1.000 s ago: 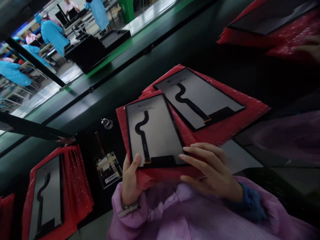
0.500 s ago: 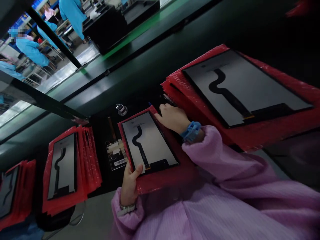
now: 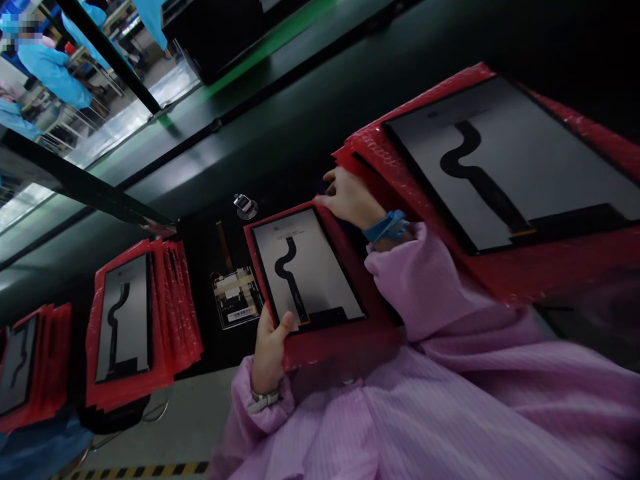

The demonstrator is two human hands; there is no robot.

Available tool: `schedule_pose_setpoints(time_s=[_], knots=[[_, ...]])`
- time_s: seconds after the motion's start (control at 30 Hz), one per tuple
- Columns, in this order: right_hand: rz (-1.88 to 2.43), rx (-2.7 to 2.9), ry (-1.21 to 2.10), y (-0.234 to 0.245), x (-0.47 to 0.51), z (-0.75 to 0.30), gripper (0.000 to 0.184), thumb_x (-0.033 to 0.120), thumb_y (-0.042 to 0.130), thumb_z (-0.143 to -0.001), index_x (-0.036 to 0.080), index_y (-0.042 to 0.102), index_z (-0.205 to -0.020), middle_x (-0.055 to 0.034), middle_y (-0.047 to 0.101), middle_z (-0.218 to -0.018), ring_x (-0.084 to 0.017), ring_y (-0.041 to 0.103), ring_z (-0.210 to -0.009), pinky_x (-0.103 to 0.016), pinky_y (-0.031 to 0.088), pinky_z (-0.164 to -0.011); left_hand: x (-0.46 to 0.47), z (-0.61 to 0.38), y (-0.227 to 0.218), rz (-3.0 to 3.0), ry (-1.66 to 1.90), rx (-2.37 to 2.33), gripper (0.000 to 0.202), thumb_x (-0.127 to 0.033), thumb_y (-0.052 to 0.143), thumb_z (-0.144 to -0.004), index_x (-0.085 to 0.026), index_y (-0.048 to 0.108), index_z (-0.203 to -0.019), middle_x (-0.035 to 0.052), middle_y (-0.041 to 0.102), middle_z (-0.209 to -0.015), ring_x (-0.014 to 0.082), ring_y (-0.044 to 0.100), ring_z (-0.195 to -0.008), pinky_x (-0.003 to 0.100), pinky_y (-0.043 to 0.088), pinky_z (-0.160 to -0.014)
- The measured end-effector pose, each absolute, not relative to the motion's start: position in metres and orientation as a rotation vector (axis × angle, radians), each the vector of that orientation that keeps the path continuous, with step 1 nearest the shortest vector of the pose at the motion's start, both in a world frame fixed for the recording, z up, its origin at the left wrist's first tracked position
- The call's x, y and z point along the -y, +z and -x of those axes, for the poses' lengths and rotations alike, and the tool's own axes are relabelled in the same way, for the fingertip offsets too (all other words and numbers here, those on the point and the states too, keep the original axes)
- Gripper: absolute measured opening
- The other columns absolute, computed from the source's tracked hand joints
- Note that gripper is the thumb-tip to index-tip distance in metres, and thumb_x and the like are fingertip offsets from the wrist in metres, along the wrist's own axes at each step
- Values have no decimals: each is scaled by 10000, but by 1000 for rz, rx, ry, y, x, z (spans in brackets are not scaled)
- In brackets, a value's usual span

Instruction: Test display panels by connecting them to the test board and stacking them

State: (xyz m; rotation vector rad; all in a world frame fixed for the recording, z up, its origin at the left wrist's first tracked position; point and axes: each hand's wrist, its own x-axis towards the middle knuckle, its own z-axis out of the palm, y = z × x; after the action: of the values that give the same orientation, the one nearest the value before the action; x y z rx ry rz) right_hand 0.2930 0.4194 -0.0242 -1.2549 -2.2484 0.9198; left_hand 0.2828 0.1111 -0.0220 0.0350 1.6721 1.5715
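A display panel with a grey back and a curved black ribbon cable lies tilted on a red bubble-wrap sheet in front of me. My left hand grips the lower left edge of both, thumb over the panel's corner. At the upper right corner, my right hand has its fingers curled and its thumb beside the red sheet's corner. Something small and dark is near those fingertips, but I cannot make it out. Left of the panel lies a flat dark electronic module with a barcode label.
A stack of panels in red wrap stands on the right, and another wrapped stack on the left. A third stack is farther left. A small shiny ring-like object lies behind the module. People in blue work beyond the green ledge.
The view has shifted slightly. My right hand has moved up along the panel's right side, its fingers more curled now. The left hand keeps its grip on the panel and sheet.
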Motion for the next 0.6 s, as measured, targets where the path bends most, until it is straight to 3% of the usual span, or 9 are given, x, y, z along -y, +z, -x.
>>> schedule_pose_setpoints(time_s=[0.13, 0.27, 0.37, 0.5, 0.6], knots=[[1098, 2090, 862, 13, -399, -329, 242, 228, 668, -971, 76, 724, -1151, -125, 754, -1073, -197, 717, -1005, -322, 509, -957, -123, -283, -20, -179, 1524, -1813, 609, -495, 844, -792, -196, 646, -1284, 115, 718, -1335, 281, 660, -1268, 417, 475, -1131], [865, 1937, 872, 49, -344, -385, 239, 389, 599, -1040, 197, 732, -1091, -64, 771, -958, -166, 707, -760, -312, 528, -710, -115, -283, -3, -504, 1235, -2380, 543, -458, 729, -906, -188, 638, -1368, 132, 711, -1219, 287, 666, -1184, 437, 490, -1085], [742, 1746, 1185, 51, -301, -422, 199, 395, 590, -1043, 253, 723, -1000, -29, 773, -895, -156, 683, -640, -293, 497, -525, -102, -287, 17, -760, 1137, -2660, 456, -481, 666, -947, -201, 698, -1305, 147, 690, -1183, 303, 649, -1154, 456, 494, -1060], [598, 1635, 1634, 25, -265, -441, 131, 344, 558, -1053, 290, 677, -1042, -7, 768, -866, -187, 748, -709, -295, 618, -587, -100, -301, 30, -1210, 1106, -2072, 454, -483, 666, -950, -222, 689, -1320, 158, 714, -1274, 310, 662, -1195, 402, 506, -1041], [505, 1642, 1720, 8, -252, -439, 189, 364, 501, -1074, 266, 653, -1016, -15, 728, -842, -170, 739, -719, -272, 616, -593, -111, -313, 26, -1207, 1004, -1820, 393, -486, 487, -1034, -189, 727, -1128, 155, 763, -1025, 281, 718, -915, 365, 528, -846]])
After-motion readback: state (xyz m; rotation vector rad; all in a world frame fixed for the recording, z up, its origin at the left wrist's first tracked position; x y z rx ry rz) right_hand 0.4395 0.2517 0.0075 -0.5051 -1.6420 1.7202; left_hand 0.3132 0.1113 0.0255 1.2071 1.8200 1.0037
